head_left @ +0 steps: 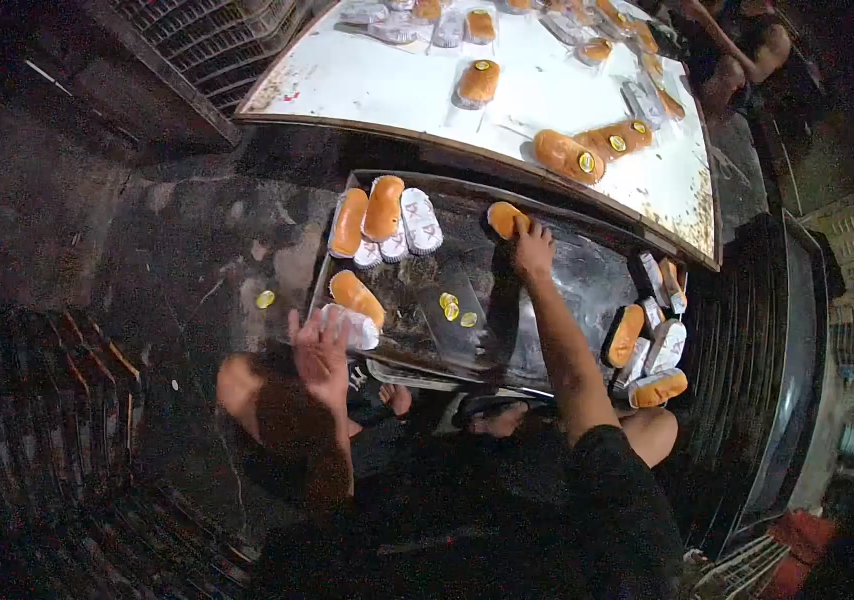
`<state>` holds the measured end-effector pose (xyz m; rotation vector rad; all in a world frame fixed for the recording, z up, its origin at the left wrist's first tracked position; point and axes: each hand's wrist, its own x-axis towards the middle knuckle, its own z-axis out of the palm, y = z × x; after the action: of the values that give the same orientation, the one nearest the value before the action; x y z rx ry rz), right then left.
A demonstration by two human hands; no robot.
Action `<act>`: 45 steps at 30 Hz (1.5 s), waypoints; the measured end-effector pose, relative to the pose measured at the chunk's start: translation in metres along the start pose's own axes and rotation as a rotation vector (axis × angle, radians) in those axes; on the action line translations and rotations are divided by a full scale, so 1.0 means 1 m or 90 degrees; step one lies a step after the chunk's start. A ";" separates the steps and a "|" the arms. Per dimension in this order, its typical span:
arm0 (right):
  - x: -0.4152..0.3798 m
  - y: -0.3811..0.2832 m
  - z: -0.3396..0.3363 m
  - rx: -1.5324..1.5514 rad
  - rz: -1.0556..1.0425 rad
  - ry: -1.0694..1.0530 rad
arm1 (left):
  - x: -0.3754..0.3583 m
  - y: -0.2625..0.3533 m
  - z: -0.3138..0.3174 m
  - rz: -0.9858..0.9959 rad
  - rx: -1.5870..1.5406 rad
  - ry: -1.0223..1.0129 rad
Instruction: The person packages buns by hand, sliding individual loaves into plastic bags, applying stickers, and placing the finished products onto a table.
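My right hand (534,250) has its fingers closed on one end of a golden bread roll (505,218), over the far middle of a dark metal tray (407,290). My left hand (321,352) is open with fingers spread at the tray's near left corner. Its fingertips overlap a bread roll in a white paper wrapper (359,328), and another bread roll (355,294) lies just beyond. At the far left of the tray, several rolls lie grouped, some showing white printed paper undersides (421,220). Yellow round stickers (450,305) lie on a clear sheet in the tray's middle.
More rolls (627,335) are grouped at the tray's right end. Beyond stands a white table (377,85) with bagged, stickered rolls (569,155). Stacked trays (757,380) rise on the right, with slatted racks (47,400) on the left. Another person (737,60) is at the upper right.
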<state>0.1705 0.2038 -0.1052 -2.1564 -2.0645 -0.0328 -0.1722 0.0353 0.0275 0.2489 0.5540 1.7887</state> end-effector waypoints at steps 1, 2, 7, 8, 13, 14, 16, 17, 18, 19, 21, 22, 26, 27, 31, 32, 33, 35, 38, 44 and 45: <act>-0.014 -0.008 -0.010 0.123 0.052 -0.020 | 0.001 0.003 -0.005 0.058 -0.020 -0.036; -0.031 -0.017 -0.028 0.240 0.104 -0.039 | 0.006 0.001 -0.010 0.055 -0.029 -0.031; -0.177 -0.118 -0.158 0.424 -0.219 0.146 | 0.006 -0.057 -0.015 0.002 0.109 0.103; -0.188 -0.130 -0.181 0.381 -0.233 0.120 | -0.001 -0.071 0.006 -0.138 0.161 0.176; -0.191 -0.141 -0.188 0.523 -0.072 0.080 | -0.042 -0.092 0.061 -0.182 0.197 0.209; -0.191 -0.144 -0.188 0.588 -0.032 0.122 | -0.047 -0.095 0.063 -0.183 0.260 0.259; -0.191 -0.144 -0.190 0.628 -0.018 0.122 | -0.035 -0.087 0.046 -0.198 0.198 0.190; -0.195 -0.145 -0.191 0.670 0.003 0.116 | -0.038 -0.075 0.052 -0.263 0.149 0.202; -0.196 -0.145 -0.193 0.710 0.021 0.110 | -0.041 -0.069 0.058 -0.325 0.095 0.211; -0.191 -0.141 -0.187 0.668 0.032 0.129 | -0.049 -0.075 0.047 -0.338 0.128 0.159; -0.178 -0.116 -0.160 0.608 0.047 -0.074 | -0.076 -0.081 0.061 -0.512 0.267 0.075; -0.155 -0.098 -0.159 0.514 0.052 -0.115 | -0.089 -0.085 0.068 -0.551 0.330 0.103; -0.061 -0.070 -0.217 0.541 0.104 0.230 | -0.097 -0.088 0.056 -0.572 0.480 -0.138; -0.059 -0.070 -0.209 0.539 0.106 0.232 | -0.096 -0.087 0.060 -0.541 0.541 -0.167; -0.099 -0.086 -0.055 0.147 0.133 0.017 | -0.090 -0.081 0.059 -0.515 0.586 -0.190; -0.122 -0.094 -0.041 0.119 0.198 -0.050 | -0.089 -0.077 0.057 -0.486 0.597 -0.185; -0.135 -0.102 -0.036 0.093 0.262 -0.123 | -0.088 -0.074 0.055 -0.462 0.609 -0.175; -0.140 -0.093 -0.023 0.109 0.235 -0.124 | -0.088 -0.066 0.047 -0.455 0.633 -0.166; -0.123 -0.045 -0.020 0.213 0.337 -0.122 | -0.090 -0.071 0.036 -0.436 0.697 -0.191; -0.119 0.009 -0.037 0.253 0.438 -0.105 | -0.090 -0.146 0.054 -0.188 0.980 -0.486; -0.127 0.003 -0.056 0.193 0.434 -0.104 | -0.089 -0.161 0.048 -0.012 1.164 -0.598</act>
<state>0.1728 0.0709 -0.0658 -2.5791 -1.1875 0.5094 0.0113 -0.0054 0.0005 2.1020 1.2582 0.4445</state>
